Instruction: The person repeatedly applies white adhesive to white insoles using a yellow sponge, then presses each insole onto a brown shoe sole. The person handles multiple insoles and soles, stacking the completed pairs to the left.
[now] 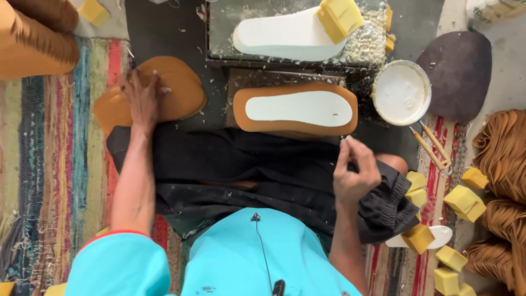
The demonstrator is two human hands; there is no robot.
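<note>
My left hand (pixel 143 97) lies flat, fingers spread, on a stack of tan sole-shaped leather pieces (pixel 181 90) on the floor at the left. My right hand (pixel 353 172) hovers over my lap with fingers curled near the front edge of a tan sole piece (pixel 296 125) that carries a white insole (pixel 298 108) on its top. Whether the right fingers pinch anything is hidden. That piece rests on a wooden block just beyond my dark-clothed legs (pixel 263 170).
A second white insole (pixel 285 37) with a yellow sponge (pixel 339 17) sits on a dark work slab behind. A white glue pot (pixel 401 92) with a brush (pixel 433 147), a dark leather piece (pixel 460 74), several yellow sponge blocks (pixel 463 200) and tan leather stacks (pixel 504 159) stand right. Striped rug (pixel 60 153) left.
</note>
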